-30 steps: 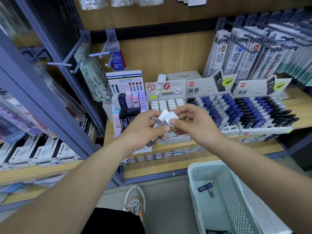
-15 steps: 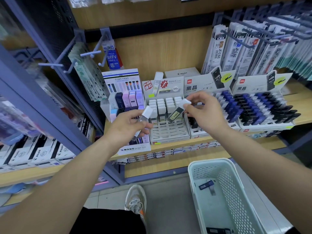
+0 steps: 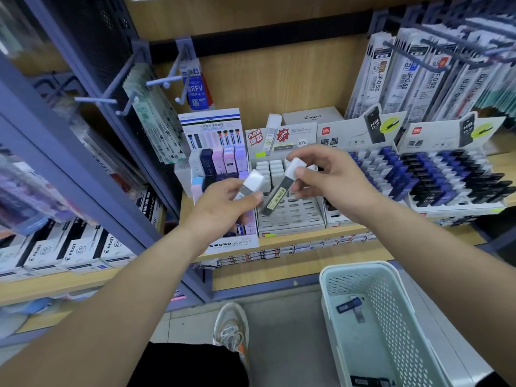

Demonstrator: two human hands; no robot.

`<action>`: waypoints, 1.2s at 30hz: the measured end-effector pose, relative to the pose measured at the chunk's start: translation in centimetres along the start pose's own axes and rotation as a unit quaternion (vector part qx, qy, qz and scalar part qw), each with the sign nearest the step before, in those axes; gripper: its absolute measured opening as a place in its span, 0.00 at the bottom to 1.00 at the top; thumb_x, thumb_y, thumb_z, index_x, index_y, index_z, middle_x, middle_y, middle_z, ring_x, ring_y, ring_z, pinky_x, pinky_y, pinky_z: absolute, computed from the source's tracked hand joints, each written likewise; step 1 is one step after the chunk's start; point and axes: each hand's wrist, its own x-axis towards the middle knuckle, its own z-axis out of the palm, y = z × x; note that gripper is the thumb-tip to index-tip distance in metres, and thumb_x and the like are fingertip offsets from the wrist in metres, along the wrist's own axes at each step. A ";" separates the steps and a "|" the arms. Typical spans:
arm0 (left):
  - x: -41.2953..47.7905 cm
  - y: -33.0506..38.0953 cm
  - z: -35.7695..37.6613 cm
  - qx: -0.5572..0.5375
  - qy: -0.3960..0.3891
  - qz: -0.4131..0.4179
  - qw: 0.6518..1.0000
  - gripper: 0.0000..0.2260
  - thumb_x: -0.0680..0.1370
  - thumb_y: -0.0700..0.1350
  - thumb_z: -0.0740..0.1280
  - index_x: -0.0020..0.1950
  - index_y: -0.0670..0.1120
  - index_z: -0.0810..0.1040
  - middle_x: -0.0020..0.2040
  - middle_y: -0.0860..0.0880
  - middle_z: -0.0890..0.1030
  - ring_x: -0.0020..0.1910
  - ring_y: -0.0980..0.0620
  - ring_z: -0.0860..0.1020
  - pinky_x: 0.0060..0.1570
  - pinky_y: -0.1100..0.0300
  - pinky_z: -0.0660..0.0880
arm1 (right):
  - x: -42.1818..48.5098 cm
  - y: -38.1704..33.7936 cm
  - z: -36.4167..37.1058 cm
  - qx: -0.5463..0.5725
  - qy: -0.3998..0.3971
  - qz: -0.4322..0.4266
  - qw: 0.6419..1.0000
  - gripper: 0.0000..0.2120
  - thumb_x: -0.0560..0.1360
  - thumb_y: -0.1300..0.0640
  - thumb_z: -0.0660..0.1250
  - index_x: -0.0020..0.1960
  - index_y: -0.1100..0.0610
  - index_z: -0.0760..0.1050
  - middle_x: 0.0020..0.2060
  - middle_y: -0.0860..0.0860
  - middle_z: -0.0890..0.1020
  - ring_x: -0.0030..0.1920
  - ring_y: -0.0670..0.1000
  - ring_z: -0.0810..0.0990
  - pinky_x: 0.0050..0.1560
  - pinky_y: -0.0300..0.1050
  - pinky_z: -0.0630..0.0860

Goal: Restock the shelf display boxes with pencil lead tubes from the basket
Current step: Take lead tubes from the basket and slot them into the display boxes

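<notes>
My right hand point(image 3: 332, 177) pinches a white-capped tube point(image 3: 279, 195) near its cap, between thumb and fingertips. The tube hangs tilted, with its dark lower end over the open slots of the grey display box point(image 3: 290, 229) on the shelf point(image 3: 307, 239). My left hand point(image 3: 223, 202) grips a second tube point(image 3: 252, 181), also white-capped, just beside the first. Whether that hand holds more than one I cannot tell, as the palm hides the lower part. The back rows of the box show white caps and the front rows stand unfilled. The basket point(image 3: 351, 268) sits low at my right with a blue-capped tube point(image 3: 350, 305) lying in it. I judge three risks. A pinch this high on the tube lets the lower end swing, so it may catch a slot edge and jam or skid across the grid. The tilt may drop it into a slot askew. The two hands work close together, so a knock could loosen either tube and send it off the shelf edge.
</notes>
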 end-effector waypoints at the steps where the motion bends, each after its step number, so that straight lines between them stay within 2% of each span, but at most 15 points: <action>1: -0.1 0.3 0.2 -0.004 -0.026 -0.002 1.000 0.10 0.81 0.51 0.67 0.57 0.47 0.80 0.51 0.44 0.85 0.34 0.51 0.75 0.32 0.59 0.71 | -0.1 -0.3 0.0 0.023 -0.008 -0.004 1.000 0.10 0.80 0.69 0.63 0.55 0.58 0.79 0.46 0.58 0.78 0.38 0.54 0.83 0.45 0.51 0.84; 4: -0.6 1.0 0.8 -0.026 -0.073 0.008 0.997 0.09 0.83 0.49 0.64 0.60 0.46 0.78 0.49 0.48 0.86 0.34 0.52 0.73 0.30 0.62 0.71 | -0.1 -0.8 -0.2 0.056 -0.021 -0.009 0.998 0.07 0.80 0.69 0.63 0.53 0.60 0.77 0.44 0.58 0.78 0.39 0.54 0.82 0.46 0.51 0.82; 7: -0.5 1.1 1.3 -0.029 -0.048 0.036 0.998 0.08 0.80 0.46 0.69 0.59 0.47 0.78 0.41 0.53 0.85 0.31 0.54 0.72 0.29 0.63 0.70 | -0.2 -0.8 -0.2 0.070 -0.015 -0.007 0.997 0.02 0.77 0.64 0.69 0.47 0.59 0.77 0.46 0.62 0.79 0.41 0.55 0.81 0.47 0.51 0.81; 9: -0.3 1.0 1.4 -0.021 -0.028 0.040 0.999 0.10 0.77 0.45 0.73 0.57 0.47 0.79 0.34 0.57 0.81 0.29 0.56 0.72 0.30 0.63 0.70 | -0.2 -0.5 -0.2 0.043 0.012 -0.019 0.999 0.03 0.75 0.64 0.72 0.46 0.58 0.79 0.46 0.63 0.81 0.43 0.56 0.81 0.50 0.53 0.82; 11: -0.1 0.9 1.6 -0.011 -0.013 0.030 0.999 0.10 0.76 0.43 0.74 0.56 0.47 0.80 0.32 0.59 0.80 0.28 0.57 0.72 0.30 0.64 0.71 | -0.1 -0.2 -0.2 0.014 0.038 -0.026 0.999 0.08 0.74 0.67 0.73 0.50 0.56 0.80 0.47 0.59 0.85 0.45 0.55 0.83 0.52 0.51 0.82; 14: 0.0 0.8 1.6 -0.001 0.008 0.005 1.000 0.06 0.78 0.42 0.71 0.55 0.46 0.80 0.37 0.52 0.81 0.30 0.56 0.74 0.31 0.62 0.73 | 0.3 0.1 -0.8 -0.005 0.099 -0.012 0.995 0.14 0.71 0.67 0.76 0.53 0.53 0.80 0.44 0.54 0.85 0.43 0.52 0.83 0.49 0.46 0.82; 16: 0.2 0.5 1.2 -0.005 0.030 -0.018 0.999 0.05 0.81 0.39 0.67 0.56 0.45 0.79 0.45 0.46 0.83 0.34 0.54 0.77 0.34 0.61 0.76 | 0.8 0.5 -1.3 -0.047 0.136 -0.014 0.989 0.12 0.71 0.65 0.77 0.49 0.52 0.81 0.43 0.52 0.85 0.42 0.50 0.83 0.48 0.48 0.83; 18: 0.3 0.5 0.7 -0.022 0.042 -0.032 0.998 0.08 0.82 0.36 0.63 0.58 0.42 0.78 0.49 0.44 0.84 0.37 0.52 0.78 0.37 0.61 0.80 | 1.4 1.2 -1.7 -0.126 0.147 -0.033 0.980 0.12 0.71 0.64 0.77 0.46 0.48 0.81 0.43 0.48 0.85 0.43 0.48 0.83 0.50 0.48 0.83; 21: 0.1 0.6 0.2 -0.042 0.039 -0.032 0.998 0.08 0.83 0.35 0.62 0.59 0.42 0.77 0.52 0.44 0.84 0.42 0.50 0.80 0.41 0.60 0.82 | 1.8 2.5 -1.3 -0.206 0.134 -0.029 0.969 0.11 0.72 0.61 0.76 0.43 0.46 0.79 0.41 0.45 0.84 0.43 0.46 0.83 0.46 0.37 0.80; 24: 0.0 0.5 -0.1 -0.049 0.038 -0.037 0.997 0.08 0.83 0.37 0.62 0.59 0.45 0.77 0.53 0.48 0.85 0.43 0.51 0.82 0.46 0.57 0.82 | 2.0 4.1 -0.4 -0.232 0.128 -0.020 0.964 0.08 0.72 0.60 0.76 0.43 0.50 0.80 0.41 0.47 0.84 0.43 0.48 0.83 0.40 0.27 0.74; 31: 0.1 0.1 -0.4 -0.039 0.025 -0.050 0.998 0.07 0.83 0.41 0.63 0.59 0.48 0.77 0.51 0.52 0.86 0.42 0.52 0.84 0.49 0.52 0.82 | 2.5 5.2 0.3 -0.261 0.099 -0.036 0.960 0.07 0.72 0.59 0.77 0.43 0.50 0.80 0.38 0.45 0.84 0.40 0.44 0.82 0.43 0.33 0.77; 36: 0.0 0.0 -0.5 -0.023 0.024 -0.048 0.998 0.08 0.84 0.41 0.62 0.61 0.48 0.77 0.51 0.51 0.86 0.45 0.49 0.85 0.49 0.51 0.83 | 2.8 5.4 0.1 -0.298 0.086 -0.050 0.949 0.08 0.74 0.59 0.75 0.44 0.47 0.79 0.38 0.40 0.82 0.42 0.43 0.81 0.42 0.26 0.72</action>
